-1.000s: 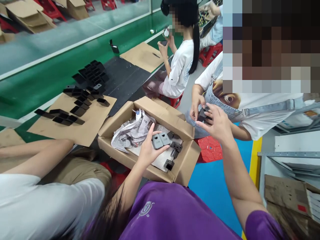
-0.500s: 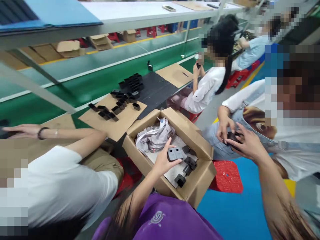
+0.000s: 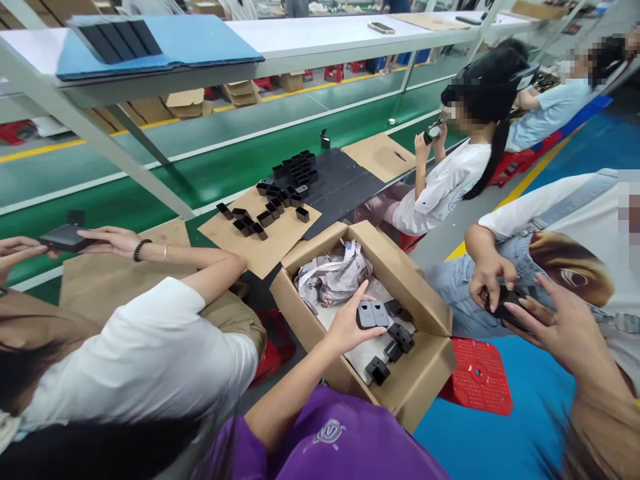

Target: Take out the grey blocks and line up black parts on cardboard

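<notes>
My left hand [image 3: 349,323] is closed around two small black cases [image 3: 373,315] with light grey faces, lying side by side and each showing a dark notch. It hovers above an open cardboard box [image 3: 425,380], in which several black plastic cases [image 3: 400,337] rest on paper near the right side. Off to the right, my right hand [image 3: 575,327] has its fingers against a black plastic part [image 3: 506,308], thumb raised above it. A co-worker's hand [image 3: 493,277] is on the same part, so its exact shape is partly hidden.
Crumpled paper [image 3: 335,273] fills the box's far left. Beyond it, several black cases [image 3: 270,207] stand on a cardboard sheet [image 3: 265,257]. A red stool [image 3: 483,377] is right of the box. Co-workers sit at left, right and ahead; a white shelf [image 3: 320,33] spans the back.
The view has swung left, so most things appear farther right. My left hand still holds the two cases over the box; my right hand remains at the black part with the co-worker's hand.
</notes>
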{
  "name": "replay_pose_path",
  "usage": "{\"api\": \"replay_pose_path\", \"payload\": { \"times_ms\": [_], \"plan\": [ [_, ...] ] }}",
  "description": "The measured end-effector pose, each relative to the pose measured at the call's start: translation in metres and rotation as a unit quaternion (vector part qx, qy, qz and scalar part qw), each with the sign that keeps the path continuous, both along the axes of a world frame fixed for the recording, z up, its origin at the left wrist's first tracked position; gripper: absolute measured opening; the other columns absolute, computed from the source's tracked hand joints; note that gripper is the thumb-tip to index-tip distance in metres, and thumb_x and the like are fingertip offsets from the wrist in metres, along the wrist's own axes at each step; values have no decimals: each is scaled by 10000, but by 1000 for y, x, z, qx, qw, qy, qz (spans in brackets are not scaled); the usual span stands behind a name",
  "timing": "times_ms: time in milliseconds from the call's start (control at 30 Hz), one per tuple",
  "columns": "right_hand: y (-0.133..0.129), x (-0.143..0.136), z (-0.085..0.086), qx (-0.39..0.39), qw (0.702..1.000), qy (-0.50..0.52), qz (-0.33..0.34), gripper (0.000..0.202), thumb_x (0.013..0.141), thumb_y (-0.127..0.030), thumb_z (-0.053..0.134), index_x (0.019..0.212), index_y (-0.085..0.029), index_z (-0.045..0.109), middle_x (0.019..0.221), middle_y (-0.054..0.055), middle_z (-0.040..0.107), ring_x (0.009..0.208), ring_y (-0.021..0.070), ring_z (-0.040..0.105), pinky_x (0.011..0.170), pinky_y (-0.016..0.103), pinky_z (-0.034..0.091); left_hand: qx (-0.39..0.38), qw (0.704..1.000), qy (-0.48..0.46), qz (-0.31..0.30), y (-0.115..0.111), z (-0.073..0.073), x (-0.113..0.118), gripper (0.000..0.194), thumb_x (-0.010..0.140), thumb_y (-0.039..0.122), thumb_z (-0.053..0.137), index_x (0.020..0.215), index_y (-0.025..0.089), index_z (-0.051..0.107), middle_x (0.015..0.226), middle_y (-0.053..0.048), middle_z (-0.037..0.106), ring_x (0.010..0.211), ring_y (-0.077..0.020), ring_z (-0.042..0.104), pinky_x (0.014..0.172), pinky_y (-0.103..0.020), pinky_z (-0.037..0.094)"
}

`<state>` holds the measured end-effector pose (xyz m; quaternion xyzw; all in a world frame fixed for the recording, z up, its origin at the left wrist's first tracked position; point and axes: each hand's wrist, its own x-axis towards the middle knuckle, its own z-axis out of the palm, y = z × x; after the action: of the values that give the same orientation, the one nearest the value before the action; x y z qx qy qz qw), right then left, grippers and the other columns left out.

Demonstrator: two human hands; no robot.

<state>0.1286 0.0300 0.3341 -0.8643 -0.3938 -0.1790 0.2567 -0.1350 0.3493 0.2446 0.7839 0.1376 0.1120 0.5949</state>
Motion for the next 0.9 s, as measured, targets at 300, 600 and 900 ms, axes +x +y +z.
{"api": "replay_pose_path", "payload": {
  "times_ms": [300, 600, 900],
  "plan": [
    [83, -144, -31, 7, 952, 270, 141, 817, 851, -489, 742, 1554, -310, 366, 1553, 119, 467, 1442, 304, 451, 1163, 507, 436, -6, 996, -58, -70, -7, 14, 11, 1048, 755, 414, 827, 1593, 274, 214, 1254, -92, 670, 1140, -255, 666, 1043, -442, 500],
    [96, -194, -84, 119, 850, 485, 171, 1100, 748, -532, 814, 1611, -227, 205, 1598, 193, 392, 1443, 333, 459, 1142, 479, 439, -55, 975, -105, -186, -33, 6, 5, 971, 740, 523, 823, 1545, 289, 333, 1257, -95, 659, 1231, -289, 615, 1136, -511, 432],
    [81, -198, -95, 177, 830, 512, 136, 904, 720, -439, 824, 1490, -216, 406, 1443, 158, 568, 1274, 289, 607, 1061, 438, 498, -15, 978, -39, -207, -46, 5, 11, 921, 756, 540, 796, 1528, 250, 385, 1369, -145, 593, 1278, -318, 568, 1131, -542, 435]
  ]
}}
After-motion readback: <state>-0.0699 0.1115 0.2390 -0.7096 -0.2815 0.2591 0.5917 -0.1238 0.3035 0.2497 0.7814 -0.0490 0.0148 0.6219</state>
